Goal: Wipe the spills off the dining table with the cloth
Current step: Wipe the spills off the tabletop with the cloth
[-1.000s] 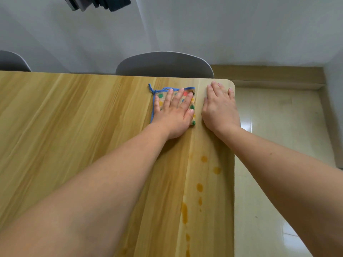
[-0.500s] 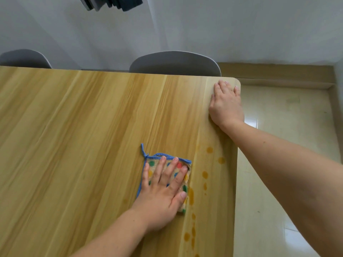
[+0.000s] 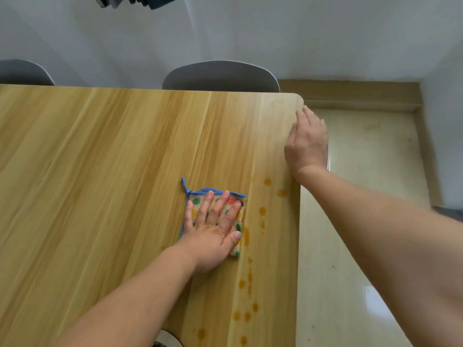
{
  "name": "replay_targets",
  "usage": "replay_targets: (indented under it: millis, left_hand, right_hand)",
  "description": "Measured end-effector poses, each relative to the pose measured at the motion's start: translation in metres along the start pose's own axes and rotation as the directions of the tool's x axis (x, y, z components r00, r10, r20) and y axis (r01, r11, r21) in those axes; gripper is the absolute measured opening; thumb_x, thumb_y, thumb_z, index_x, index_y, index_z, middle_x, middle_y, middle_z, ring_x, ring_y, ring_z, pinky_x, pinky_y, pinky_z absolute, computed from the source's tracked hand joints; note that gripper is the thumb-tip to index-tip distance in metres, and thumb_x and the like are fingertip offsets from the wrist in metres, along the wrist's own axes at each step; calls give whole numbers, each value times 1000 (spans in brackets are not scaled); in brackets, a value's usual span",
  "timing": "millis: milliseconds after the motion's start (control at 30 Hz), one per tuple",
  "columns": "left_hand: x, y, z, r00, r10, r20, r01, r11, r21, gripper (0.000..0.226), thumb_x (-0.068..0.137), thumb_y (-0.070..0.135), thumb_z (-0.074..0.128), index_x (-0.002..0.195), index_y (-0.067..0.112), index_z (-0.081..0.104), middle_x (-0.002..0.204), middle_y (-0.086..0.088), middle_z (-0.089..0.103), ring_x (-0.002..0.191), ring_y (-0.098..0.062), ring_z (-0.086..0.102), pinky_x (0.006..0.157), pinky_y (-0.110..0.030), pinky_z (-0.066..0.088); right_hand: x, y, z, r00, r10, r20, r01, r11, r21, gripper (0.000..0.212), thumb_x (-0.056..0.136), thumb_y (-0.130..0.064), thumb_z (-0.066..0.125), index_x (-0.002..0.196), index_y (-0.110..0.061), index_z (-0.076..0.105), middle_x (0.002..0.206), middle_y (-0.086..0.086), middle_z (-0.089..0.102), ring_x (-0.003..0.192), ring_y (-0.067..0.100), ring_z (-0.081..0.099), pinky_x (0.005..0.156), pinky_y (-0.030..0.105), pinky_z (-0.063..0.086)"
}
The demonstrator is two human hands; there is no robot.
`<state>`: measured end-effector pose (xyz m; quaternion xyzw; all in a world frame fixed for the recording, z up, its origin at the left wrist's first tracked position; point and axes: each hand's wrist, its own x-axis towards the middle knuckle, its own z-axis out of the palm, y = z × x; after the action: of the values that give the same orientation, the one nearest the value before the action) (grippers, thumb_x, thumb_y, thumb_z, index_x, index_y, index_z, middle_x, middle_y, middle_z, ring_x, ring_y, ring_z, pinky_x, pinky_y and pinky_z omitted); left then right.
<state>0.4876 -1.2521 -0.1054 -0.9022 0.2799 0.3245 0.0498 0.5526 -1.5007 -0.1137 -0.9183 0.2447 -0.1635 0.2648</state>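
**Cloth pulled back beside the drip trail, right hand lifting away**

The left hand [image 3: 213, 234] lies flat on the cloth [image 3: 217, 216], fingers straight and spread, pressing it to the dining table [image 3: 100, 171] rather than gripping it. A second ago this hand and cloth were up near the far right corner; half a second ago they had already slid back toward the person, and now they sit about mid-table, a little nearer the right edge. The right hand [image 3: 307, 144], which was planted flat by that corner, has slipped back along the edge and looks blurred, fingers straight and holding nothing; whether it touches the table I cannot tell.

That stroke seems to have run beside the spills [image 3: 246, 236] rather than over them: orange drops line the strip along the right edge, from just beyond the cloth down to the near edge, so most of the wiping is probably left to do.

The cloth is a small folded square, beige towelling with green, red and yellow dots, bound in blue with a loop at its far left corner. Its right edge touches the largest streak.
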Motion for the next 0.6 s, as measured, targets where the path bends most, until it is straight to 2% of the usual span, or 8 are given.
replay_targets:
  millis: [133,267,400,600]
  left_hand:
    - [-3,3,-5,1000,-10,2,10,1000,-21,61,98,55,14,142,44,-27,147,15,-43,130,-15,-47,106,-56,-27]
    - [-8,5,-4,999,-1,-33,0,999,-32,61,98,55,16,145,44,-22,149,15,-39,133,-15,-44,105,-54,-29]
    - [-8,5,-4,997,-3,-73,1,1000,-30,61,99,54,16,146,42,-20,151,15,-37,136,-16,-40,106,-54,-28]
    - [-8,4,4,991,15,-136,-17,1000,-18,60,99,52,14,147,41,-19,152,14,-34,137,-17,-38,107,-56,-26]
  right_hand:
    - [-91,5,-22,971,231,70,-228,972,-50,47,102,-21,24,148,-9,29,156,4,25,145,17,17,120,33,6]
    - [-172,1,-26,886,437,157,-425,899,-105,50,103,-26,23,150,-8,23,158,6,19,146,18,13,120,33,6]
    - [-203,-5,-15,833,512,209,-501,859,-106,54,103,-34,18,148,-7,26,157,9,23,145,22,17,119,36,10]
    - [-206,-5,-6,869,482,116,-475,876,-81,51,102,-31,22,145,-4,32,153,11,31,143,24,24,119,36,12]
